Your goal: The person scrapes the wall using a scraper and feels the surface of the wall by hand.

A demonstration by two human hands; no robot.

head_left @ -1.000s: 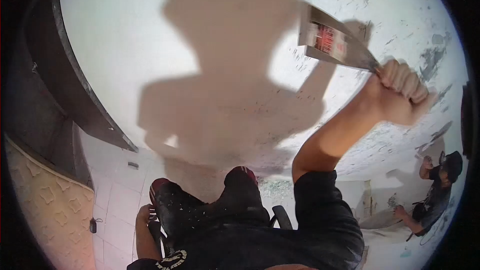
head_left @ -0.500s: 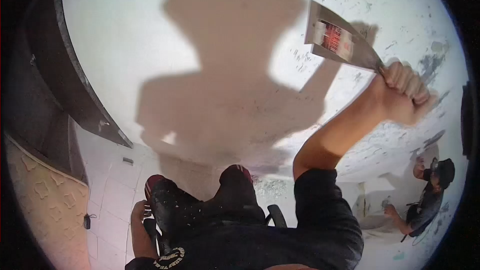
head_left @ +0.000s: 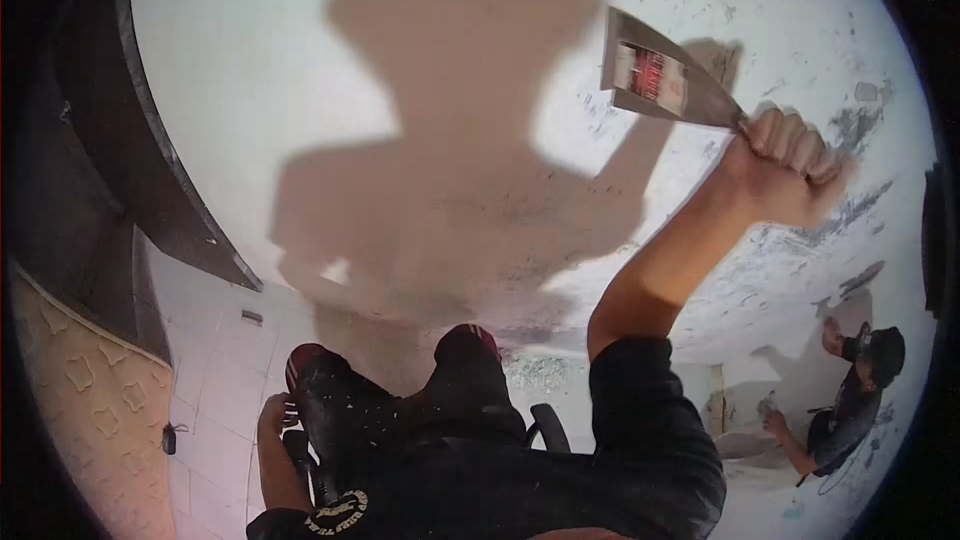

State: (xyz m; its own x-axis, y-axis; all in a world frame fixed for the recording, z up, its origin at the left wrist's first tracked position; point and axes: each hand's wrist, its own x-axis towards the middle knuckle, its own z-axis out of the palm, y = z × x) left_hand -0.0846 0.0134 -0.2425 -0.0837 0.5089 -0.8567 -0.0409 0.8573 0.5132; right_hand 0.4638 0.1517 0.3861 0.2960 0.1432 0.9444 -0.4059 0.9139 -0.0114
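Observation:
My right hand (head_left: 795,160) is wrapped round the handle of a wide metal scraper (head_left: 660,75), raised at the upper right. A label with red print is on the blade, whose broad edge points left at the pale wall (head_left: 230,70). Dark marks and scuffs dot the wall around this hand. Low on the left, my left hand (head_left: 278,415) hangs beside my knee with its fingers partly visible and apart. I see nothing in it.
Another person (head_left: 850,410) in dark clothes and a cap is at the lower right by the wall. A dark panel (head_left: 160,150) curves down the left side. Below it lies a patterned tan surface (head_left: 95,390). A small dark object (head_left: 170,439) is on the tiled floor (head_left: 215,380).
The scraper and my right hand shifted slightly right, then back left and a little up. My left hand stays by the knee. The other person appears slightly further left.

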